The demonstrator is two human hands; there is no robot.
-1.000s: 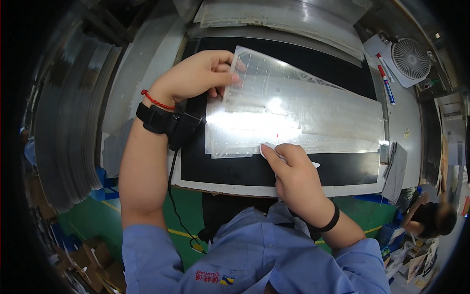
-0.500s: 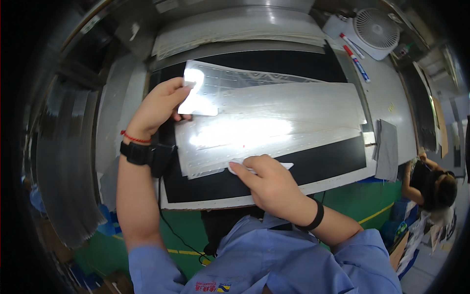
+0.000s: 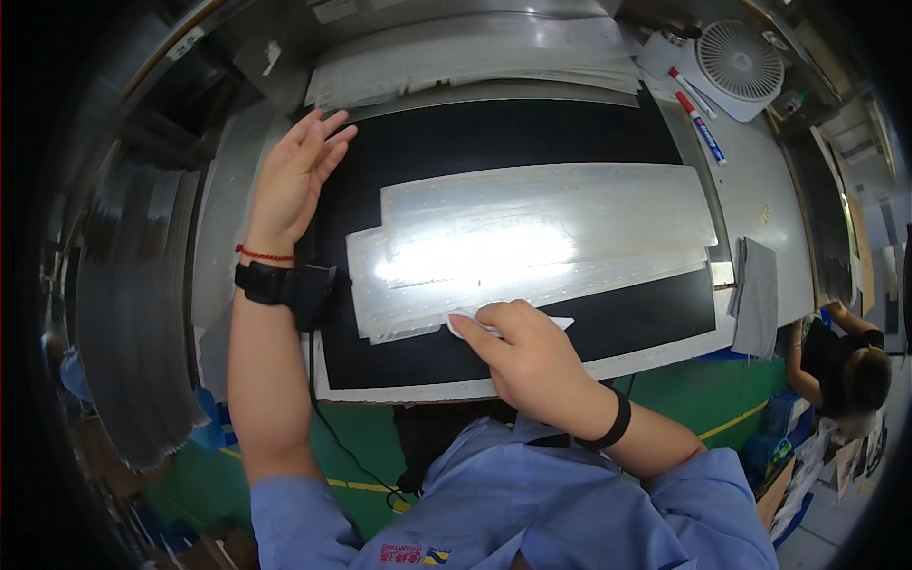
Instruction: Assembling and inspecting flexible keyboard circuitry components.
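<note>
My left hand is raised over the far left corner of the black mat, fingers apart and holding nothing. Several thin, shiny, translucent sheets lie overlapping on the mat, slightly fanned at their left end. Glare hides part of their surface, and a small red mark shows near the middle. Along the sheets' near edge, my right hand is closed on a folded white cloth. A white tip of it sticks out to the right of my fingers.
Behind the mat lies a stack of similar sheets. At the far right are a white fan and markers. A grey cloth hangs over the table's right edge. Tall grey stacked sheets stand left; another person is at right.
My left hand has let go of the clear sheet it held and moved up and left, its fingers opening. That sheet has left the mat. My right hand has barely moved.
</note>
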